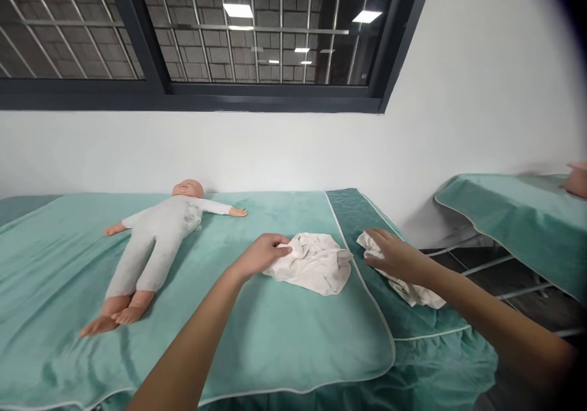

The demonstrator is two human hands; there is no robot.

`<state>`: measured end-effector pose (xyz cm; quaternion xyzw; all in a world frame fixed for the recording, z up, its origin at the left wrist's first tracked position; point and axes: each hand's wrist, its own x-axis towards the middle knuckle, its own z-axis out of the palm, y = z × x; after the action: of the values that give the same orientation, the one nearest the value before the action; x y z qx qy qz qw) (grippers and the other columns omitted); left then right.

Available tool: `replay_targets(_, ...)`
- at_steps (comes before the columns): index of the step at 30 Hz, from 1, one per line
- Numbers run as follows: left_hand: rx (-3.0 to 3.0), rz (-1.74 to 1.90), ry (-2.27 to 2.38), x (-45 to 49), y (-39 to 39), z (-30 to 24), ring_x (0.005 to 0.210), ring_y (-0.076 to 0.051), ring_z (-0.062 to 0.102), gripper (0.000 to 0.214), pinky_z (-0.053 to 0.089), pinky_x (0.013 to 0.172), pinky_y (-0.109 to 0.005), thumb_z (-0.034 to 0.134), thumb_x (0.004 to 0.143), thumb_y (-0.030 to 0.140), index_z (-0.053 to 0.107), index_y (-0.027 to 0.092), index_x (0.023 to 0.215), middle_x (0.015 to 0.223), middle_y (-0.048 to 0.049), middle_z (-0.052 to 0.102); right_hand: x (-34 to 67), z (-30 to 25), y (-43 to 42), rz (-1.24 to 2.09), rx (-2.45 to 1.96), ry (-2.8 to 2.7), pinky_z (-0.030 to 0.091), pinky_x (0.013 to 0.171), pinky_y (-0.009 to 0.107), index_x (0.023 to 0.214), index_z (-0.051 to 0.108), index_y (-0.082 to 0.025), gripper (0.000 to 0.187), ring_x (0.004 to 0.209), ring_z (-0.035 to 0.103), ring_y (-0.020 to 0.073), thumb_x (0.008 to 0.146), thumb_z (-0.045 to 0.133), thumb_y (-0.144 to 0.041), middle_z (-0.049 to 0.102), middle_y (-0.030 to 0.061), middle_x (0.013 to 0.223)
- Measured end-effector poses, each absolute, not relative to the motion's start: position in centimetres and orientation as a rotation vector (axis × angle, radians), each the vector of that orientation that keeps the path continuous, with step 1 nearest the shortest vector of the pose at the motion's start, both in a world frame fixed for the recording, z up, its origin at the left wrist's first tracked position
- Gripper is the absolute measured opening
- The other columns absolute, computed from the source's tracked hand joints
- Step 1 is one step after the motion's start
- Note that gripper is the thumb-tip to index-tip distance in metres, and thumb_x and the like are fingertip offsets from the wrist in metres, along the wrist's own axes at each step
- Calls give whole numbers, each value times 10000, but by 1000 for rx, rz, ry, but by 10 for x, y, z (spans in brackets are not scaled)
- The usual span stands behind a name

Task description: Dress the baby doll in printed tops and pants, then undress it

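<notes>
My left hand (266, 255) pinches the left edge of a crumpled white cloth (321, 267), thumb and fingers closed on it. That cloth lies bunched on the light green sheet, near its right border. Further right, my right hand (397, 258) is closed over a second white cloth (415, 292) with small printed marks, lying on the darker green cover; my hand hides part of it. Whether either cloth is a garment I cannot tell. To the left, a baby doll (160, 233) in a white suit lies on its back, arms spread, touched by neither hand.
The light green sheet (257, 337) has white piping and lies over a darker green bed cover (440, 368). At the right stands another green-covered bed (513, 215) beside a metal frame (495, 270). A white wall and a dark-framed barred window (270, 96) rise behind.
</notes>
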<state>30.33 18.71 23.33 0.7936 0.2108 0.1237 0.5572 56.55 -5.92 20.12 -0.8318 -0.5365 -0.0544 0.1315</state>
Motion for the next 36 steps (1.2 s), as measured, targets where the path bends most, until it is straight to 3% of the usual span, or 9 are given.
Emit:
replay_targets(4, 1928, 435, 263, 305, 168, 291, 778, -189, 589, 299, 415, 629, -244, 618, 811, 443, 728, 174, 884, 857, -48, 688, 488, 268, -4, 163, -1809, -1747, 471, 953, 340, 1360, 455, -288, 504, 1173, 574, 218, 905, 540, -489, 581, 57, 1329)
replay_targets(7, 1954, 500, 141, 301, 158, 334, 818, -184, 593, 299, 431, 670, -240, 602, 832, 438, 712, 183, 942, 892, -40, 681, 452, 312, 28, 89, -1765, -1718, 475, 737, 302, 1126, 569, -245, 344, 845, 631, 194, 891, 562, -496, 687, 20, 965)
replay_targets(10, 1968, 541, 179, 289, 156, 365, 760, -169, 590, 323, 418, 607, -225, 629, 808, 441, 690, 195, 1010, 866, -27, 662, 444, 350, 42, -31, -1788, -1628, 388, 603, 246, 915, 591, -216, 308, 690, 568, 154, 856, 593, -519, 634, -21, 752)
replay_targets(14, 2043, 257, 258, 267, 162, 372, 694, -175, 566, 329, 372, 527, -226, 716, 722, 450, 693, 177, 906, 777, -29, 621, 448, 380, 37, 3, -1762, -1707, 324, 549, 217, 764, 589, -198, 353, 636, 519, 121, 800, 649, -544, 588, -39, 668)
replay_targets(19, 1912, 278, 248, 249, 173, 349, 669, -145, 503, 314, 351, 563, -240, 663, 770, 486, 603, 178, 770, 718, -8, 538, 454, 375, 20, 31, -1886, -1780, 296, 530, 237, 635, 538, -186, 474, 550, 449, 108, 908, 488, -570, 504, -32, 558)
replay_targets(25, 2170, 614, 273, 258, 157, 355, 679, -130, 489, 251, 313, 578, -228, 617, 819, 440, 593, 193, 785, 725, 22, 547, 442, 353, 22, 196, -1769, -1755, 376, 612, 227, 970, 615, -219, 201, 723, 556, 131, 896, 536, -388, 651, -10, 845)
replay_targets(28, 2429, 740, 203, 265, 149, 363, 728, -156, 521, 160, 310, 638, -246, 585, 844, 362, 638, 214, 816, 776, 15, 615, 434, 350, 28, 151, -1805, -1786, 342, 567, 218, 955, 594, -231, 163, 648, 522, 123, 889, 524, -362, 613, -36, 745)
replay_targets(31, 2643, 739, 299, 261, 160, 361, 704, -195, 528, 160, 273, 643, -264, 639, 803, 393, 663, 238, 837, 738, -3, 633, 442, 351, 27, -143, -1977, -1764, 317, 560, 234, 922, 601, -232, 192, 610, 509, 138, 904, 498, -393, 597, -26, 691)
replay_targets(36, 2752, 524, 630, 236, 189, 348, 629, -214, 531, 267, 260, 598, -274, 619, 795, 506, 664, 251, 856, 665, -9, 633, 471, 345, 7, -439, -2181, -1748, 376, 623, 273, 1191, 578, -266, 315, 764, 617, 200, 900, 458, -265, 703, 25, 970)
